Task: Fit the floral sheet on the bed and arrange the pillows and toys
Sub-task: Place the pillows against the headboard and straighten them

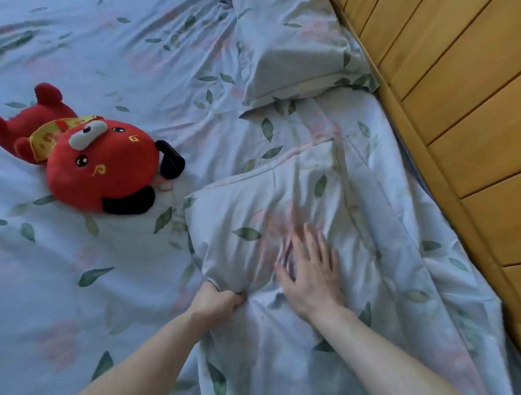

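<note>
The pale blue floral sheet (113, 289) covers the bed. A pillow in matching floral cloth (268, 206) lies in front of me near the headboard. My left hand (216, 302) is shut on the pillow's near left corner. Fingers spread, my right hand (313, 273) lies flat on the pillow's near edge. A second floral pillow (294, 53) rests farther along the headboard. On the sheet to the left, a red plush toy with black ears (97, 163) lies on its side, apart from both hands.
A wooden slatted headboard (459, 90) runs diagonally along the right side, close against the pillows. The sheet is wrinkled around the pillows and the toy.
</note>
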Motion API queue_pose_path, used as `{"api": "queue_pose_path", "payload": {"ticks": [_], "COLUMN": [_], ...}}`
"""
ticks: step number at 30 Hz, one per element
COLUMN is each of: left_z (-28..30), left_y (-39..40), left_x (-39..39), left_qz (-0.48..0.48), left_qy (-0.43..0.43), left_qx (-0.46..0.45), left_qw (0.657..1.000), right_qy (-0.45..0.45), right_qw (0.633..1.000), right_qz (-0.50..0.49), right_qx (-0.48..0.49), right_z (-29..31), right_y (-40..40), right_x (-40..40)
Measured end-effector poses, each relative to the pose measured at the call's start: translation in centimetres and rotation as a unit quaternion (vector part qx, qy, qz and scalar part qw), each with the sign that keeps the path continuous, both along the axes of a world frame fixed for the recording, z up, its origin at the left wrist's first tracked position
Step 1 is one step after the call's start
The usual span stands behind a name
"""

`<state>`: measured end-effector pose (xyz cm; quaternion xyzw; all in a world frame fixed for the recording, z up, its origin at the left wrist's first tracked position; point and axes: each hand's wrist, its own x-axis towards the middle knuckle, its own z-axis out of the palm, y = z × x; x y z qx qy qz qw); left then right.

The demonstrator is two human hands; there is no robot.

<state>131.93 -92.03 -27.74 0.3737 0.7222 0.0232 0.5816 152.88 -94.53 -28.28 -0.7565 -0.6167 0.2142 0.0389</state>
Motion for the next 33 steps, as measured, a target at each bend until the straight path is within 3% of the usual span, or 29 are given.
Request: {"api": "queue_pose_path", "payload": {"ticks": [2, 4, 7, 9, 11, 13, 15, 17, 21, 24, 26, 29, 31, 33], "left_z": [0.2, 0.2, 0.2, 0.2, 0.2, 0.3, 0.8, 1.4, 2.2, 1.9, 1.5, 1.2, 0.9, 0.3], "left_y": [0.0, 0.0, -0.1, 0.1, 0.1, 0.7, 1.2, 1.3, 1.1, 1.1, 1.1, 0.9, 1.0, 1.0], "left_x": [-0.1, -0.1, 0.1, -0.1, -0.5, -1.1, -1.0, -0.6, 1.5, 1.9, 1.9, 1.9, 1.9, 1.5], "left_qz": [0.025, 0.057, 0.154, 0.181, 0.169, 0.158, 0.147, 0.156, 0.17, 0.198, 0.204, 0.221, 0.221, 0.207], "left_qy": [-0.012, -0.049, -0.137, -0.17, -0.154, -0.117, -0.095, -0.123, -0.175, -0.167, -0.167, -0.156, -0.168, -0.181], "left_qx": [-0.025, -0.042, -0.054, -0.072, -0.065, -0.036, -0.029, -0.04, -0.042, -0.036, -0.021, -0.014, -0.017, -0.039], "left_qw": [0.999, 0.996, 0.977, 0.966, 0.971, 0.98, 0.984, 0.979, 0.969, 0.965, 0.964, 0.963, 0.961, 0.96], "right_qy": [0.039, 0.053, -0.003, -0.054, -0.083, -0.107, -0.07, -0.023, 0.029, 0.021, -0.021, -0.088, -0.079, -0.043], "right_qw": [0.993, 0.988, 0.987, 0.976, 0.984, 0.991, 0.977, 0.975, 0.996, 0.992, 0.99, 0.985, 0.964, 0.96], "right_qz": [-0.05, -0.027, 0.148, 0.21, 0.154, 0.015, -0.159, -0.209, -0.013, 0.122, 0.129, -0.01, -0.165, -0.217], "right_qx": [0.095, 0.146, 0.058, -0.003, -0.043, -0.076, -0.125, -0.075, 0.086, 0.026, -0.055, -0.146, -0.193, -0.175], "right_z": [2.4, 3.6, 0.9, -2.1, -2.8, -1.9, 0.2, 2.5, 4.9, 2.8, 0.8, -0.9, -0.2, 1.4], "right_y": [1.5, 1.9, -1.7, -6.0, -9.4, -10.8, -10.3, -7.9, -2.9, -3.3, -4.9, -7.7, -9.4, -9.3], "right_x": [0.1, -0.6, -2.2, -0.4, 3.7, 8.0, 10.7, 10.5, 3.2, -1.6, 0.0, 7.0, 11.4, 12.9]}}
